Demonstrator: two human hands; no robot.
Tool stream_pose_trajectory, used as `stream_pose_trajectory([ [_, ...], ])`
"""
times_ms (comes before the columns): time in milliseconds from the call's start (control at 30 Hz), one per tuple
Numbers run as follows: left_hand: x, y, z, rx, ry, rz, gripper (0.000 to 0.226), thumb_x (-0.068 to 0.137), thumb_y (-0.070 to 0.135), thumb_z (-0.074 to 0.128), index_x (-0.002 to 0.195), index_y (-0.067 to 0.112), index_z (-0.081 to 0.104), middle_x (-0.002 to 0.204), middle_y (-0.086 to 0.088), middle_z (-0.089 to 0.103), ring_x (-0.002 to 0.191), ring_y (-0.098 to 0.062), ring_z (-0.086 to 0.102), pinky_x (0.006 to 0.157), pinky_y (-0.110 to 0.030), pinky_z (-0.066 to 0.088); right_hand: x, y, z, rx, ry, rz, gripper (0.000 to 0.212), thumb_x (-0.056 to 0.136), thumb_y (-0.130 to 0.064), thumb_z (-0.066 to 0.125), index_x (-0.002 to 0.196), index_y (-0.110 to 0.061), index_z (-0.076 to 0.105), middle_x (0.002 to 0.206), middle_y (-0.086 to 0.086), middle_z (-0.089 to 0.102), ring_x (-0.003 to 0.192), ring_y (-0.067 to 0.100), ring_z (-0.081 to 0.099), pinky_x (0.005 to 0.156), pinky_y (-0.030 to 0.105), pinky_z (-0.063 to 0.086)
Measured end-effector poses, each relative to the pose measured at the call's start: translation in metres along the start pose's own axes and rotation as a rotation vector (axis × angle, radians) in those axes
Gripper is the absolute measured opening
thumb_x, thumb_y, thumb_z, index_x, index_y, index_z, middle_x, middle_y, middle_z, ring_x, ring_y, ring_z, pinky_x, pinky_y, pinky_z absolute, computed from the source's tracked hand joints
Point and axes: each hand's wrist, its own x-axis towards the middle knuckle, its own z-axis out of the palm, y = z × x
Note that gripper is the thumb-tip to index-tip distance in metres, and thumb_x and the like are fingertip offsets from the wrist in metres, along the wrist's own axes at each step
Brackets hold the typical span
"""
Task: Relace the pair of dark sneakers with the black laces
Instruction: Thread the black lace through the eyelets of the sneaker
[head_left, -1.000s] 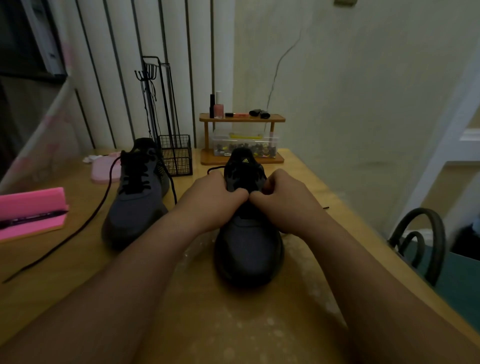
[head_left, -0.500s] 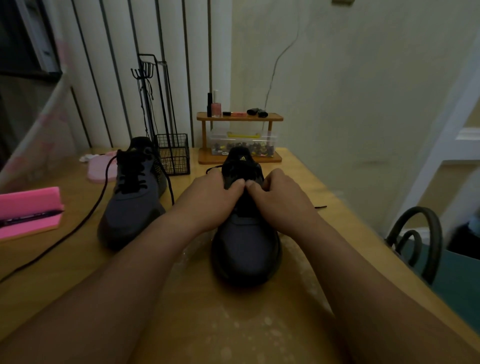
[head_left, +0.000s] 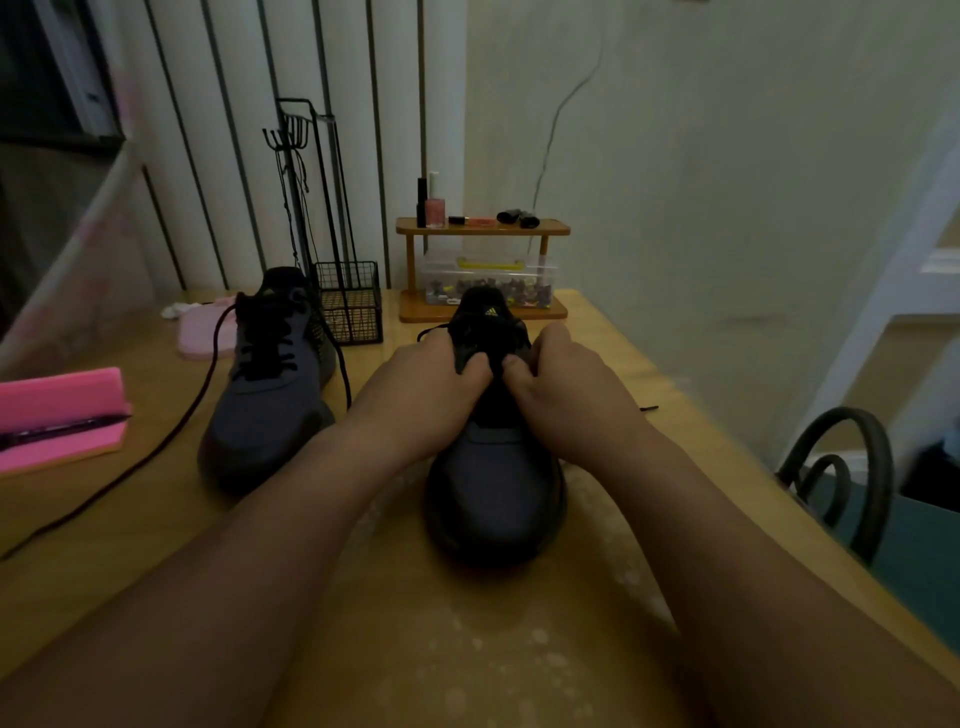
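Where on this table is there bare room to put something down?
Barest: the near table edge, before the right sneaker, between the forearms. Next, between the pink case and left sneaker, though a loose lace crosses it. Crowded: the back, with wire basket and wooden shelf.

- A single head-worn camera looks forward and down, close over the left hand (head_left: 426, 389) and right hand (head_left: 571, 395) at mid-frame.
- It faces across the yellow wooden table (head_left: 104, 571) toward the white dark-striped wall (head_left: 249, 156).

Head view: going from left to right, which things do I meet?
Pink foam block → dark grey laced sneaker → black wire basket → second dark sneaker, middle of the table → black curved metal chair back.
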Motion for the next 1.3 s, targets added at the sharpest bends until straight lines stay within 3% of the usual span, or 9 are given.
stream_pose_trajectory([
  [167, 0.002, -0.001, 0.0, -0.022, -0.034, -0.036, 0.033, 0.1, 0.055, 0.051, 0.103, 0.023, 0.046, 0.088, 0.003, 0.055, 0.077, -0.014, 0.054, 0.056, -0.032, 0.033, 0.004, 0.0, 0.006, -0.05, 0.043, 0.043, 0.041, 0.104, -0.057, 0.045, 0.103, -0.017, 0.046, 0.09, 0.002, 0.055, 0.074, 0.021, 0.051, 0.055, 0.036, 0.029],
  [333, 0.001, -0.002, 0.005, 0.048, 0.036, -0.008, 0.031, 0.104, 0.051, 0.046, 0.106, 0.02, 0.048, 0.086, 0.002, 0.055, 0.074, -0.016, 0.054, 0.055, -0.034, 0.033, 0.001, -0.006, 0.007, -0.121, 0.026, -0.013, 0.03, 0.109, -0.046, 0.036, 0.104, -0.017, 0.042, 0.104, 0.011, 0.057, 0.089, 0.034, 0.056, 0.069, 0.04, 0.037],
  [433, 0.002, -0.003, 0.008, 0.049, 0.051, 0.025, 0.029, 0.105, 0.046, 0.044, 0.107, 0.018, 0.05, 0.087, 0.0, 0.057, 0.073, -0.018, 0.055, 0.053, -0.034, 0.033, -0.007, -0.012, 0.003, -0.222, 0.001, -0.093, 0.032, 0.11, -0.035, 0.034, 0.111, -0.008, 0.05, 0.107, 0.014, 0.054, 0.096, 0.038, 0.056, 0.076, 0.046, 0.048],
  [567, -0.001, -0.004, 0.008, 0.074, 0.065, 0.081, 0.026, 0.107, 0.04, 0.043, 0.099, 0.016, 0.047, 0.079, 0.001, 0.048, 0.068, -0.021, 0.048, 0.054, -0.037, 0.029, -0.013, -0.015, 0.002, -0.276, 0.037, -0.105, 0.029, 0.109, -0.027, 0.034, 0.113, -0.006, 0.053, 0.101, 0.009, 0.044, 0.099, 0.038, 0.056, 0.077, 0.045, 0.049],
  [733, -0.002, -0.01, 0.012, 0.057, 0.099, 0.105, 0.026, 0.108, 0.035, 0.042, 0.091, 0.016, 0.044, 0.074, 0.003, 0.043, 0.072, -0.028, 0.049, 0.061, -0.038, 0.029, -0.005, -0.006, 0.012, -0.108, 0.11, -0.012, 0.023, 0.105, -0.036, 0.035, 0.091, -0.019, 0.042, 0.088, 0.002, 0.045, 0.085, 0.037, 0.055, 0.067, 0.042, 0.036],
  [867, -0.005, -0.008, 0.008, -0.068, 0.057, 0.065, 0.029, 0.108, 0.043, 0.045, 0.096, 0.018, 0.051, 0.082, 0.004, 0.054, 0.072, -0.017, 0.054, 0.056, -0.036, 0.035, 0.0, 0.005, 0.007, -0.003, 0.059, -0.031, 0.032, 0.11, -0.042, 0.035, 0.091, -0.018, 0.046, 0.088, 0.004, 0.054, 0.081, 0.028, 0.054, 0.067, 0.042, 0.038],
  [1033, -0.017, -0.012, -0.015, -0.281, -0.091, -0.026, 0.044, 0.106, 0.057, 0.042, 0.105, 0.016, 0.055, 0.093, -0.009, 0.071, 0.068, -0.024, 0.072, 0.067, -0.045, 0.06, -0.005, 0.016, -0.025, 0.258, -0.034, 0.07, 0.039, 0.109, -0.043, 0.044, 0.103, -0.01, 0.064, 0.1, 0.01, 0.069, 0.092, 0.028, 0.068, 0.091, 0.058, 0.056],
  [1167, -0.023, -0.007, -0.017, -0.2, -0.15, -0.038, 0.043, 0.102, 0.059, 0.051, 0.095, 0.017, 0.055, 0.088, -0.01, 0.069, 0.076, -0.031, 0.071, 0.074, -0.049, 0.06, -0.006, 0.015, -0.035, 0.263, -0.162, 0.089, 0.027, 0.105, -0.035, 0.058, 0.1, -0.01, 0.065, 0.092, 0.012, 0.07, 0.077, 0.023, 0.066, 0.07, 0.042, 0.056],
  [1300, -0.028, -0.003, -0.004, -0.18, -0.083, -0.053, 0.038, 0.097, 0.058, 0.06, 0.084, 0.025, 0.046, 0.08, 0.001, 0.056, 0.071, -0.021, 0.059, 0.06, -0.037, 0.045, -0.012, 0.006, -0.027, 0.214, -0.249, 0.081, 0.042, 0.098, -0.05, 0.065, 0.102, -0.008, 0.063, 0.094, 0.017, 0.068, 0.077, 0.026, 0.066, 0.065, 0.042, 0.055],
])
